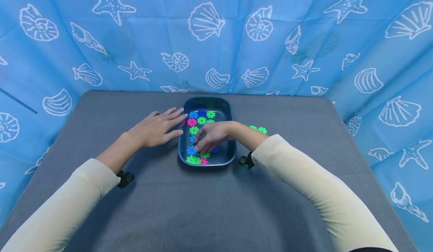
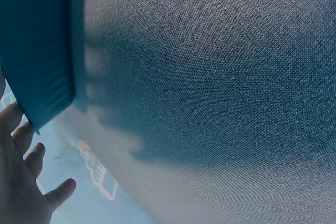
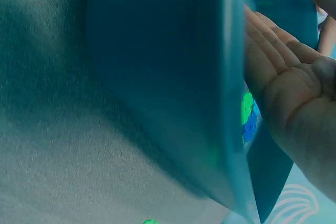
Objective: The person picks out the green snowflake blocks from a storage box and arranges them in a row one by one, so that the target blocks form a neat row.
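A dark teal rectangular tray [image 1: 206, 165] stands on the table with several snowflake-shaped plastic discs in it. They are green [image 1: 194, 130], blue [image 1: 191, 150] and pink [image 1: 192, 122]. My left hand [image 1: 157, 128] lies along the tray's left side, its extended fingers at the rim; the left wrist view shows these fingers [image 2: 22, 139] by the tray wall [image 2: 37, 51]. My right hand [image 1: 216, 131] reaches over the right rim, fingers pointing down among the discs. In the right wrist view its fingers [image 3: 268, 40] look fairly straight, with their tips hidden behind the tray wall [image 3: 163, 66].
Green discs [image 1: 262, 130] lie on the grey table [image 1: 189, 210] to the right of the tray, partly behind my right forearm. A blue curtain [image 1: 149, 34] with white shells and starfish hangs behind the table and along its sides.
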A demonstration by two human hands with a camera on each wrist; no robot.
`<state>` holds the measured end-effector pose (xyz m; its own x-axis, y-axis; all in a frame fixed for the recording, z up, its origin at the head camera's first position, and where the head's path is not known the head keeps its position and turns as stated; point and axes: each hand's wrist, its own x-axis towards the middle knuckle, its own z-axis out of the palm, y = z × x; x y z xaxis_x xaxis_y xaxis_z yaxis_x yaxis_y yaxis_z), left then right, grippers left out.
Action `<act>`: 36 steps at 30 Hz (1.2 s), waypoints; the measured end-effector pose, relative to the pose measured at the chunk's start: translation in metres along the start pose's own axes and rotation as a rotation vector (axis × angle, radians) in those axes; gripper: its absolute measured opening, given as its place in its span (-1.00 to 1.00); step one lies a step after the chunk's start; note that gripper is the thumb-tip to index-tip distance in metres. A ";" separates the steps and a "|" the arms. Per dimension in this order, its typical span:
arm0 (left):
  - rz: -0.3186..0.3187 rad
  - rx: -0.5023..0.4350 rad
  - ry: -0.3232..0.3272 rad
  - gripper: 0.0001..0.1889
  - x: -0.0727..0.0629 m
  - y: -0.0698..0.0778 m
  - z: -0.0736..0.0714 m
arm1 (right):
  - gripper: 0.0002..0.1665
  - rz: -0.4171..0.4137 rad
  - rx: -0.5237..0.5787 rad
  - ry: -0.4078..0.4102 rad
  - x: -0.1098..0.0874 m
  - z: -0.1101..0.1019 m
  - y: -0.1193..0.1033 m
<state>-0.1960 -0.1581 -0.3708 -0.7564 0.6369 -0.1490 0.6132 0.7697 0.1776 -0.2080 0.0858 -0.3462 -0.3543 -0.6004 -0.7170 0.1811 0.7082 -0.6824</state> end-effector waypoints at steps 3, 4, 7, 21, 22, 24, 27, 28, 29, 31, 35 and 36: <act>0.001 0.001 -0.003 -0.29 0.000 0.000 0.000 | -0.41 0.003 0.014 -0.006 0.002 0.002 -0.001; 0.000 -0.002 -0.004 -0.29 0.000 0.000 0.000 | -0.41 0.004 0.013 -0.009 0.002 0.003 -0.001; -0.001 -0.006 -0.007 -0.29 0.000 0.000 0.000 | -0.41 0.004 0.008 -0.019 0.003 0.004 -0.002; 0.001 -0.012 0.000 -0.30 -0.001 0.000 0.000 | -0.44 -0.006 -0.060 -0.057 0.006 0.014 -0.007; 0.000 -0.012 0.000 -0.29 -0.001 0.000 0.000 | -0.44 -0.006 -0.063 -0.059 0.006 0.015 -0.008; 0.000 -0.011 0.000 -0.29 -0.001 -0.001 0.000 | -0.45 -0.008 -0.063 -0.064 0.008 0.017 -0.008; 0.001 -0.012 0.001 -0.30 -0.001 -0.001 0.001 | -0.45 -0.014 -0.072 -0.075 0.009 0.019 -0.008; 0.002 -0.010 0.002 -0.30 -0.001 -0.001 0.001 | -0.46 -0.018 -0.077 -0.080 0.010 0.019 -0.008; 0.002 -0.007 0.003 -0.30 -0.001 -0.001 0.000 | -0.47 -0.022 -0.086 -0.082 0.011 0.020 -0.008; 0.005 -0.006 0.005 -0.30 -0.002 -0.001 0.000 | -0.48 -0.028 -0.105 -0.088 0.012 0.021 -0.009; 0.012 -0.001 0.009 -0.30 -0.002 -0.001 0.000 | -0.48 -0.030 -0.139 -0.086 0.014 0.025 -0.010; 0.013 -0.003 0.010 -0.30 -0.002 -0.001 0.000 | -0.48 -0.029 -0.145 -0.082 0.014 0.025 -0.010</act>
<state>-0.1952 -0.1597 -0.3711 -0.7504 0.6468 -0.1365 0.6227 0.7609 0.1821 -0.1916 0.0604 -0.3530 -0.2804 -0.6457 -0.7103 0.0355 0.7325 -0.6799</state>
